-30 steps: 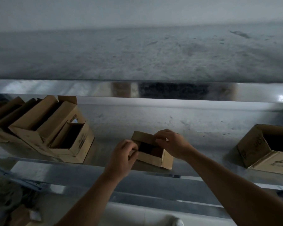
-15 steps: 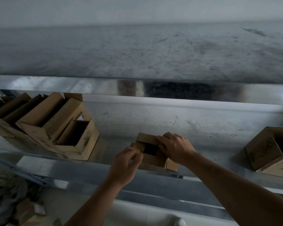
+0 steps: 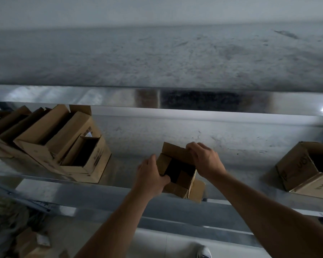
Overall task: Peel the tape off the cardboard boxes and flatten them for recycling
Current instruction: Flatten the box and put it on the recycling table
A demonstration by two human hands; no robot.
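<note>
**Small box gripped by both hands at the shelf's front edge**

Lowest in the frame, a white shoe (image 3: 203, 253) stands on the floor, with cardboard scraps (image 3: 30, 243) at lower left.

Just above centre, the small box (image 3: 176, 189) sits at the front lip of the metal shelf (image 3: 119, 183), its top open and dark inside. The left hand (image 3: 149, 175) is curled round the near-left corner, fingers hooked at the opening. The right hand (image 3: 206, 161) has its fingers bent over the raised far flap (image 3: 173, 150) and grips it.

No tape is clear enough to pick out. The step looks like freeing the flaps so the box can be collapsed. It would go best with the left hand pinning the body down while the right finds a tape end and pulls low along the seam, so the paper face does not tear. Sliding the box further from the lip would guard against a tumble.

Further back, the nested open boxes (image 3: 63, 138) at left carry dark side print, too blurred to read. The large box (image 3: 306, 168) at right shows big letters, perhaps "UO", not legible as a word
</note>
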